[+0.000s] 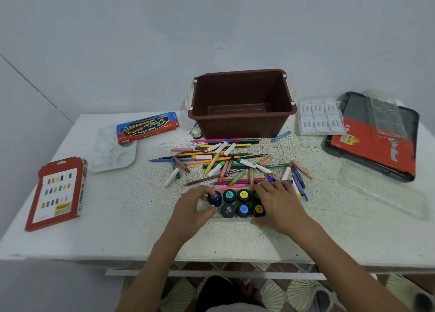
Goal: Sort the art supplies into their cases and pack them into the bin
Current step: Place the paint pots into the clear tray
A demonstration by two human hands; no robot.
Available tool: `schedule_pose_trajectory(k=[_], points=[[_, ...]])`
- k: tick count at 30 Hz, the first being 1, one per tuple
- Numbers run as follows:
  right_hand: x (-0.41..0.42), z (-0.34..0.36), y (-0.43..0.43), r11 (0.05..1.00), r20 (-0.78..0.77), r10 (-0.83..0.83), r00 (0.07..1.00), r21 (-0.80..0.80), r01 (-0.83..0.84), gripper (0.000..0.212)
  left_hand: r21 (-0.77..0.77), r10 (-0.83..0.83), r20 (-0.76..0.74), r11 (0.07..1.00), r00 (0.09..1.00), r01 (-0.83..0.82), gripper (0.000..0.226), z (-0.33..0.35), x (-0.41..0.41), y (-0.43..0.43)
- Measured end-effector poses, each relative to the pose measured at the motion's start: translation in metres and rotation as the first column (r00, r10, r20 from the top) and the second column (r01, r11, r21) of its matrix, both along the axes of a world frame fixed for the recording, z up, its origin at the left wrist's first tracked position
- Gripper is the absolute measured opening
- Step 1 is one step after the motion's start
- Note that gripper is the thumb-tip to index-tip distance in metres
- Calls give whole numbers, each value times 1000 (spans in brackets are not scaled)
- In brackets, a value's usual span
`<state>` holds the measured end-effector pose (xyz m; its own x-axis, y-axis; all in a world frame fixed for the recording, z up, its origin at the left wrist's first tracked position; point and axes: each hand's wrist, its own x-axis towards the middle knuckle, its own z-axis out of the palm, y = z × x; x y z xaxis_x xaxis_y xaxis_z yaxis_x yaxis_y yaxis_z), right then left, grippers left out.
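Observation:
A clear plastic tray [231, 218] near the table's front holds several small poster paint jars [236, 203] with coloured lids. My left hand [195, 208] grips a dark blue paint jar [214, 198] at the tray's left end. My right hand [275, 203] rests over the tray's right end, its fingers spread across the jars there. Behind the tray lies a loose pile of coloured pencils, crayons and pastels [226, 163]. The empty brown bin [242, 102] stands at the back of the table.
A red oil pastel box [57, 193] and a white paint palette [113, 149] lie at the left, with a brush box [147, 127] behind them. At the right are a white insert tray [320, 117], a red and black case [376, 137] and a clear lid [381, 191].

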<state>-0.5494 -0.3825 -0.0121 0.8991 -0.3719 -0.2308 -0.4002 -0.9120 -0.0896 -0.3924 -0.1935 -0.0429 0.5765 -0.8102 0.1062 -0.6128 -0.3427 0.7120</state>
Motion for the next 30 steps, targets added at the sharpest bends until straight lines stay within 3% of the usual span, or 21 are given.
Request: schedule_pose_trajectory(k=[5, 12, 18, 22, 30], points=[[-1, -2, 1, 1000, 6, -10, 1000, -4, 10, 83, -36, 15, 207, 999, 978, -7, 30, -13, 2, -2], [-2, -4, 0, 1000, 8, -14, 1000, -5, 14, 85, 12, -1, 297, 1000, 955, -2, 33, -18, 11, -5], [-1, -2, 0, 1000, -11, -6, 1000, -11, 6, 84, -54, 25, 211, 998, 977, -14, 21, -13, 7, -5], [0, -1, 0, 1000, -9, -3, 1000, -6, 3, 86, -89, 155, 123, 985, 980, -144, 12, -9, 17, -7], [0, 4, 0, 1000, -24, 2, 1000, -11, -3, 80, -84, 388, 141, 921, 911, -380, 15, 7, 67, -49]])
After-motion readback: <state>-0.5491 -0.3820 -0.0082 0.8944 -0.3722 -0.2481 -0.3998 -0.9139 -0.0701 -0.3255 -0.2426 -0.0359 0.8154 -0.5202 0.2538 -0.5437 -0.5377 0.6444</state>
